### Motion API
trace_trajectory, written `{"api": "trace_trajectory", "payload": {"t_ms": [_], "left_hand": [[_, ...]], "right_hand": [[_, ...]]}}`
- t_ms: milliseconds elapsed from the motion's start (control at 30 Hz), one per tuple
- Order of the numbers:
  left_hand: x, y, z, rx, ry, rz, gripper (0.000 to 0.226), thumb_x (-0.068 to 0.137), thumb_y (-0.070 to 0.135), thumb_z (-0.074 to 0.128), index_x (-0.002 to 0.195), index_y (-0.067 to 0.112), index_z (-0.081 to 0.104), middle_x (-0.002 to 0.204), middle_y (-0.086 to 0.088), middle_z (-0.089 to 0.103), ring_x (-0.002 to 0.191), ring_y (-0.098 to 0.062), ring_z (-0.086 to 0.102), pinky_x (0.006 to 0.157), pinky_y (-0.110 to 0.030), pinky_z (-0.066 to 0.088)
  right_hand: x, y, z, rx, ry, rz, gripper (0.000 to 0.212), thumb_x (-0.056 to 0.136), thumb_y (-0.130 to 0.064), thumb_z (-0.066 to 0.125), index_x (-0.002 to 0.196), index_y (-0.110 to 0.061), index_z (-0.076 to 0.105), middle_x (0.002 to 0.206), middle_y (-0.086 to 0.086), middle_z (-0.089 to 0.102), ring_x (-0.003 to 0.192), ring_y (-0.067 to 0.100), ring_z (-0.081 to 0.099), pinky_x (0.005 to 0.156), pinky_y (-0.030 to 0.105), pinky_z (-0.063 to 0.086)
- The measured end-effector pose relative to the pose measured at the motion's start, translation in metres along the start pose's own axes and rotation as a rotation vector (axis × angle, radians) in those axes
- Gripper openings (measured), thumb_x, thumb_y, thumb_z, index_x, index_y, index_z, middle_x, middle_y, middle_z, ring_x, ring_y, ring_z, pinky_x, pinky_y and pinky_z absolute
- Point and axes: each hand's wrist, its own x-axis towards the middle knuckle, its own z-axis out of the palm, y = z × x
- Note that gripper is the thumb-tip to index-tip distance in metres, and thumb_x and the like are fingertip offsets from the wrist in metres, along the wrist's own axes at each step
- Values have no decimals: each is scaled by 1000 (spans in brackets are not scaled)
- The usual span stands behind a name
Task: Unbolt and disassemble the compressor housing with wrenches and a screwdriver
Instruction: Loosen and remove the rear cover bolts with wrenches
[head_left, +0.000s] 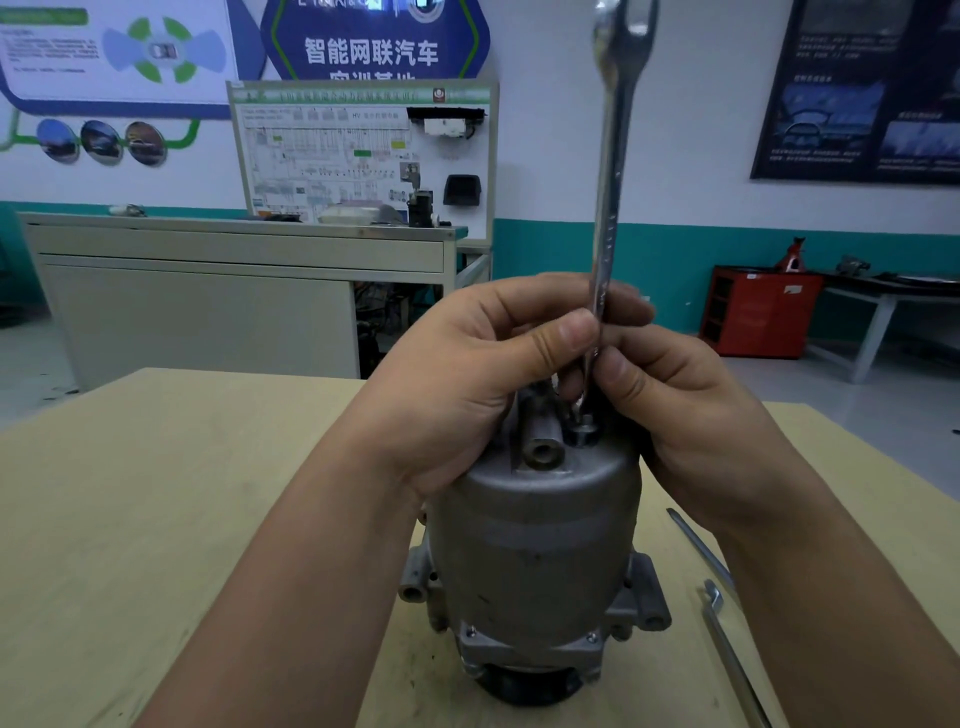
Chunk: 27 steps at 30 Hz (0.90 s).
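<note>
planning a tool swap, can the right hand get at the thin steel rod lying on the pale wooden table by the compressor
Probably yes: the thin steel rod lies unobstructed beside the right forearm, but the right hand must first release the silver wrench.

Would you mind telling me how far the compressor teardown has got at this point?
Done: nothing visibly; the compressor housing stands whole on the table. In hand: the left hand and right hand pinch the wrench upright, its lower end at the top bolt. Left: that bolt, the lower flange screws, and the separation; two spare tools lie untouched beside it.
</note>
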Motion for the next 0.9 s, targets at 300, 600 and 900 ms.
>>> {"api": "trace_trajectory", "payload": {"t_ms": [300,600,900], "left_hand": [[0,-1,4,-46,70,2,16,72,6,61,61,15,69,71,6,69,72,-5,65,68,-17,53],[1,-1,7,7,122,10,18,69,10,66,56,22,67,75,7,68,72,-6,65,67,-17,52],[2,-4,2,-7,131,-49,13,78,14,60,79,15,73,82,-1,72,81,-13,67,79,-25,56]], "right_hand": [[-1,0,-3,12,-7,19,37,68,-48,71,96,-24,74,96,0,71,99,17,64,87,27,52],[-1,0,-1,48,19,-19,28,69,-35,66,91,-20,77,94,-1,72,97,16,65,86,25,52],[0,1,3,107,70,-5,16,78,-25,62,86,-21,75,76,-1,72,76,10,67,72,20,54]]}}
